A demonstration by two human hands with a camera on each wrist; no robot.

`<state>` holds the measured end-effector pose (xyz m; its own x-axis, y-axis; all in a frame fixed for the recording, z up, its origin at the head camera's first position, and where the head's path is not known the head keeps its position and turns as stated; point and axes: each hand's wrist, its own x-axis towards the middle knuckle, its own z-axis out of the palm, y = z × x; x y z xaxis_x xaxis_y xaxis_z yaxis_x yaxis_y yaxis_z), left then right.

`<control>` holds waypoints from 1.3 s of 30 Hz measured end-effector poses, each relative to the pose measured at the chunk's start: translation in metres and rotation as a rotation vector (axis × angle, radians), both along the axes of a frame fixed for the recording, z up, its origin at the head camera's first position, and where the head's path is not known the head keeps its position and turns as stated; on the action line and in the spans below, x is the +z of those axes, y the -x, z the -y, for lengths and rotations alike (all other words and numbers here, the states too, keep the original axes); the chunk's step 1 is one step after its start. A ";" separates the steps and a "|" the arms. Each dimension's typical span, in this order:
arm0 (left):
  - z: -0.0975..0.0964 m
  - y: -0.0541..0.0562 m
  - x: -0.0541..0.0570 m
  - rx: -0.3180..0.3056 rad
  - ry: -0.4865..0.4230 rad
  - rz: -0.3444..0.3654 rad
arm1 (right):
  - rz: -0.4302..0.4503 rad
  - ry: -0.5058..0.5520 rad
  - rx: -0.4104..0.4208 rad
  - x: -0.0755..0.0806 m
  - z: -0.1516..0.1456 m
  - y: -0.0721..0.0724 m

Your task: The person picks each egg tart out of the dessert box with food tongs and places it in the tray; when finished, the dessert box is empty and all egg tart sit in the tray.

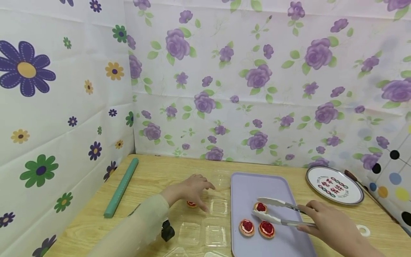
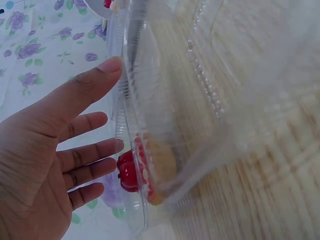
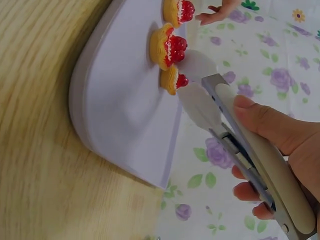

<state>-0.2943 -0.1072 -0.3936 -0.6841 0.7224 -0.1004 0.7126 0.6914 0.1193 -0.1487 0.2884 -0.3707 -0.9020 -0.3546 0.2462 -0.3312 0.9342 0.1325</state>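
My right hand (image 1: 334, 221) grips a pair of tongs (image 3: 260, 165), whose pale tips straddle a small fruit tart (image 1: 260, 207) on the lilac tray (image 1: 261, 182). Two more tarts, one at the left (image 1: 246, 227) and one at the right (image 1: 266, 229), lie nearer on the tray. Over the clear plastic containers (image 1: 219, 207) my left hand (image 1: 194, 191) hovers with fingers spread, holding nothing. A tart with red fruit (image 2: 150, 170) sits inside a clear container beside that hand. In the right wrist view, the tray's tarts (image 3: 167, 47) stand in a row.
A teal rod-shaped object (image 1: 122, 189) lies on the table at the left. At the back right is a white plate (image 1: 335, 185) with red lettering, a thin brown-ended stick (image 1: 369, 192) beside it. A white ring (image 1: 363, 230) lies near my right hand. Flowered cloth walls stand behind.
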 end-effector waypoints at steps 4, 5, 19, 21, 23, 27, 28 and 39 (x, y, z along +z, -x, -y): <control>0.010 -0.001 0.003 0.008 -0.060 0.013 | -0.065 0.001 0.019 -0.001 -0.001 -0.003; 0.013 -0.001 0.003 0.011 -0.070 0.009 | -0.081 0.002 0.026 -0.001 -0.002 -0.004; 0.055 -0.017 -0.003 0.091 -0.320 -0.002 | -0.303 0.085 0.147 0.005 -0.004 -0.010; 0.061 -0.020 -0.006 0.119 -0.359 0.004 | -0.331 0.095 0.177 0.007 -0.002 -0.008; 0.067 -0.022 -0.008 0.141 -0.388 0.015 | -0.357 0.106 0.207 0.010 0.000 -0.007; 0.075 -0.025 -0.013 0.158 -0.427 0.025 | -0.376 0.129 0.248 0.019 0.008 -0.004; 0.077 -0.025 -0.014 0.153 -0.426 0.015 | -0.378 0.132 0.253 0.021 0.010 -0.003; 0.094 -0.025 -0.031 0.173 -0.492 0.058 | -0.369 0.144 0.344 0.039 0.041 0.011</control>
